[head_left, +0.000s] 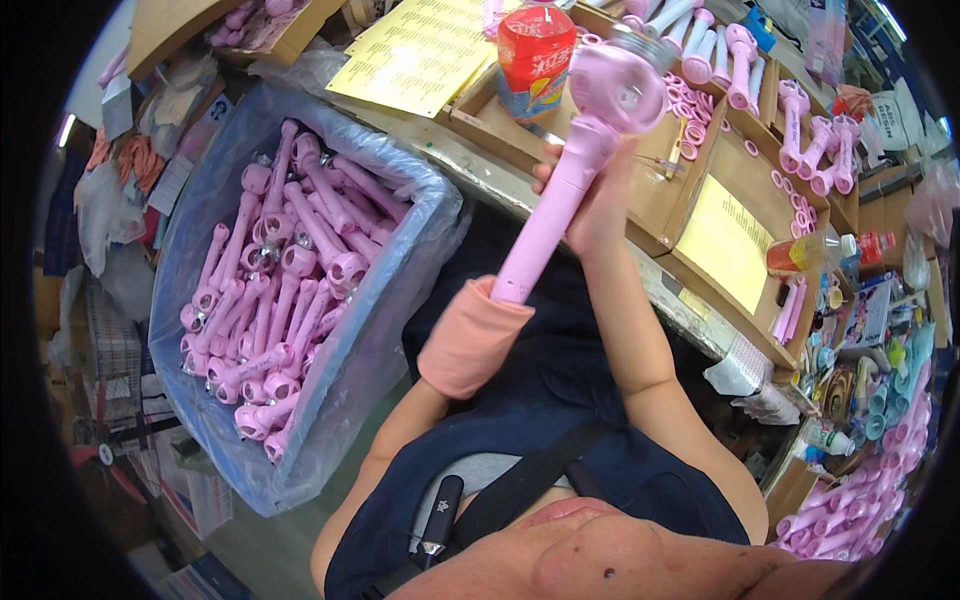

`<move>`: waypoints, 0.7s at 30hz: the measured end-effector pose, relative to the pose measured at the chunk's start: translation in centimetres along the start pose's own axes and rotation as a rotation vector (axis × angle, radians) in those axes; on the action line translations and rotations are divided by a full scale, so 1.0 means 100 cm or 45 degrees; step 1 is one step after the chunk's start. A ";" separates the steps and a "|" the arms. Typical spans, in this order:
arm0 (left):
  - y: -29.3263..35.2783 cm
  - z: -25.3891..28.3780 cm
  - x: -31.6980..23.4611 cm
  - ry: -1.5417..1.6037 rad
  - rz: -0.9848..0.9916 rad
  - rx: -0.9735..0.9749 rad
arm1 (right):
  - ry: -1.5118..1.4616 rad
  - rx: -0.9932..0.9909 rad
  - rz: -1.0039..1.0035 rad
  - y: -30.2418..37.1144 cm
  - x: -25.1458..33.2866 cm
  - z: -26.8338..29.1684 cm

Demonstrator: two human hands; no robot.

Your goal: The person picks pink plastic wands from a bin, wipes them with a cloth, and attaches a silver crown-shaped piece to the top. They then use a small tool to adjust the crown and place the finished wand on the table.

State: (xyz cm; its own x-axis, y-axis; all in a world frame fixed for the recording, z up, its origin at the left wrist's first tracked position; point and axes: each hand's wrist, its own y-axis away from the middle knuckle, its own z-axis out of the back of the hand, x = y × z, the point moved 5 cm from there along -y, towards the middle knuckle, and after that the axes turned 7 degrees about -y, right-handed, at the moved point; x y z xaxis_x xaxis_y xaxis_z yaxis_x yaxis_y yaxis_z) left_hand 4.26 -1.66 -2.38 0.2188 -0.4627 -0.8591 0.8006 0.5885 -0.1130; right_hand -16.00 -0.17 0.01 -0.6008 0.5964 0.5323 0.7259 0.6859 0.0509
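A pink wand-shaped piece [548,235] with a round hollow head slants up before me, its head blurred by motion. Behind its upper handle is my right hand [606,212], closed around it, with fingertips showing on the left side. The lower end, marked by small holes, lies against a salmon-coloured cloth cover [475,338] over my left hand. That cover hides the fingers, so their grip cannot be made out. On my left, a large box lined with blue plastic [375,400] holds many similar pink wands [290,255].
Cardboard trays [650,215] on the bench hold pink rings [690,105], more wands and a red-and-blue package [536,65]. Yellow printed sheets [425,55] lie there too. A bottle of orange liquid [800,254] lies at right. More pink pieces [850,515] are heaped at lower right.
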 end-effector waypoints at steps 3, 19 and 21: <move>0.001 0.006 0.013 -0.418 0.254 -0.215 | 0.016 -0.107 0.042 0.010 -0.002 0.014; -0.045 0.022 0.030 1.355 0.046 -0.071 | 1.819 0.383 0.056 0.075 -0.010 -0.019; -0.060 0.047 0.017 1.022 -0.028 -0.096 | 2.047 0.522 -0.028 0.095 -0.037 -0.021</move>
State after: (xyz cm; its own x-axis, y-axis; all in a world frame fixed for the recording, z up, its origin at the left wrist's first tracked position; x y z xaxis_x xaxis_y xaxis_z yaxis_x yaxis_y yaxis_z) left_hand 2.49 -9.07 -0.85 -0.2871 0.1262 -0.9495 0.7539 0.6412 -0.1427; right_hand -6.16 3.22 0.28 0.5168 -0.2472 0.8196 0.4355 0.9002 -0.0031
